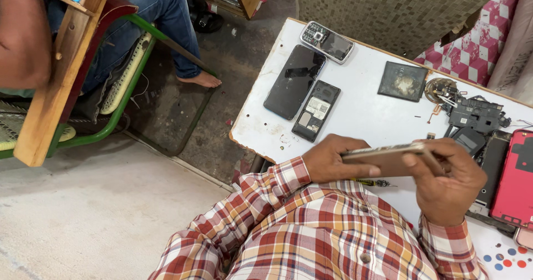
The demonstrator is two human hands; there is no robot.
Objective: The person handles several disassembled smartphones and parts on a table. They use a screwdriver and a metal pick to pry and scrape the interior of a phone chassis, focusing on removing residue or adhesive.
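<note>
Head view, looking down over a plaid-shirted chest onto a white table (366, 110).

Gold-coloured phone (391, 156) held edge-on between both hands, above the table's near edge. Long axis roughly 9 to 3 o'clock, right end tipped slightly up. Left hand (333, 160) at the 9 o'clock end, fingers curled around that end, thumb laid along the lower edge. Right hand (452, 180) at the 3 o'clock end, thumb pressed on the upper face, fingers wrapped beneath. Both hands closed on the phone; neither spread. Equal nearness, both in contact. Which face of the phone is turned up: cannot tell from this angle.

Small screwdriver with yellow-and-black handle (371, 182) lying just below the left hand, partly hidden by it.

At 11 o'clock from the hands: black smartphone (294, 81) face-up, long axis about 1 to 7 o'clock. Just beside it, an opened black handset (316, 110) with a pale rectangular label on its exposed back. Beyond these, at 12 o'clock, a silver keypad phone (327, 41) near the far edge.

At 1 o'clock: dark square pad (403, 81) with a pale smudged centre. At 2 o'clock: heap of loose circuit parts (472, 110). At 3 o'clock: red phone shell (516, 177) at the frame edge, touching a black panel. Coloured dots sheet (502, 258) at 5 o'clock.

Upper left, off the table: another person's jeans-clad leg (172, 30), bare foot on the floor, and a green-framed seat (119, 99).
</note>
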